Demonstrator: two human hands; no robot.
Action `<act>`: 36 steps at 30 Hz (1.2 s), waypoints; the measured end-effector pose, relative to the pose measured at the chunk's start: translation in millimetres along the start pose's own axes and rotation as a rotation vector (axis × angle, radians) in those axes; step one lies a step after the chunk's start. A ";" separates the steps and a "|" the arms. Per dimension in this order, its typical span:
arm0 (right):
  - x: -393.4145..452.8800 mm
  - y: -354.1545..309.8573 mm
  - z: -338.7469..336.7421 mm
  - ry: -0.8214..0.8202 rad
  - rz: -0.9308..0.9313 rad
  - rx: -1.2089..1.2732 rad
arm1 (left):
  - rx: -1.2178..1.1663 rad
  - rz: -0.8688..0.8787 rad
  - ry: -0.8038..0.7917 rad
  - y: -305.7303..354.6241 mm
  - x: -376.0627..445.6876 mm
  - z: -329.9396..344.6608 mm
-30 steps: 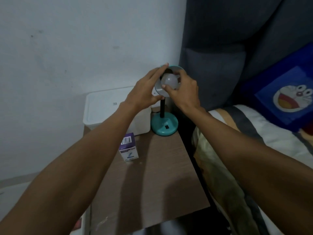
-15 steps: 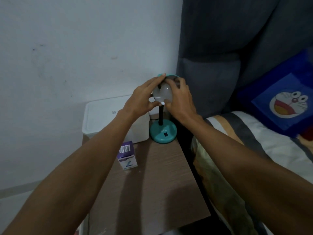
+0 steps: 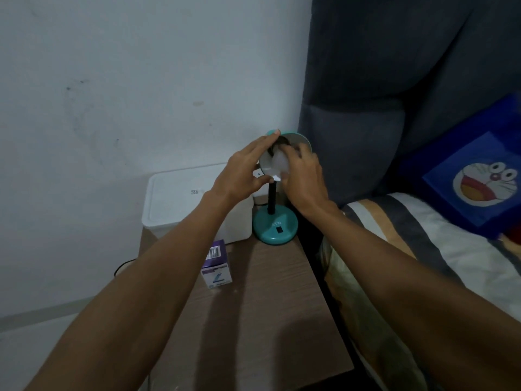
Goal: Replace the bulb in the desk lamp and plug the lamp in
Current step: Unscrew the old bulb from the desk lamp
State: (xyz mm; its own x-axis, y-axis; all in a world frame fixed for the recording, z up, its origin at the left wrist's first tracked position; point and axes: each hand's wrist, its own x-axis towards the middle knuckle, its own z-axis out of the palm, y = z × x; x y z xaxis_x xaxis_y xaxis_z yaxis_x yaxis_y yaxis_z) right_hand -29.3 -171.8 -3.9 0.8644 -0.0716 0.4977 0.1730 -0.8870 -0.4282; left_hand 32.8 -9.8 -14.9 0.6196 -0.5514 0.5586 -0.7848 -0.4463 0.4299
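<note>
Left hand cups the shade rim, fingers spread along its left edge, thumb under it. Right hand is closed around the white bulb, which sits inside the shade at the top of the lamp. Lamp stands at the bench back right corner, teal base flat on it, black stem upright. White box just left of the lamp base. Small purple carton in front of the box, near-left of the lamp. Bed right of the lamp.
</note>
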 end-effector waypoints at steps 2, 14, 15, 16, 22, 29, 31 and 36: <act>-1.7 0.7 0.4 0.001 -0.038 0.010 | -0.007 0.002 0.002 0.2 -0.3 -0.4; -0.9 -2.0 3.7 0.023 0.070 0.112 | -0.009 0.002 -0.003 0.9 -0.4 0.9; 0.0 -2.0 4.1 0.012 0.092 0.101 | -0.012 0.001 -0.004 0.9 -0.5 1.4; 0.5 -1.6 4.4 0.005 0.082 0.072 | -0.014 -0.002 -0.004 1.2 -0.7 1.8; -3.8 -2.9 4.6 0.032 0.053 0.109 | -0.013 0.000 -0.005 2.7 -1.0 -0.3; -2.3 -3.1 2.1 0.000 0.049 0.094 | 0.000 -0.001 -0.003 4.1 -0.3 0.1; -3.4 -2.9 3.3 -0.003 0.096 0.155 | 0.007 0.000 -0.001 3.9 -0.2 0.1; 1.6 -3.7 2.1 -0.026 0.137 0.069 | 0.007 -0.003 0.001 3.5 -1.1 0.5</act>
State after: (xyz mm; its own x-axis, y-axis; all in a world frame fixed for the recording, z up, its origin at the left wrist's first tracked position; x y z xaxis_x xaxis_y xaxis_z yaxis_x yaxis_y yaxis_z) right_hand -27.5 -167.7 -3.1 0.8940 -0.1768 0.4118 0.0841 -0.8364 -0.5417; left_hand 29.5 -11.1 -14.4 0.6217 -0.5493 0.5584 -0.7830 -0.4527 0.4265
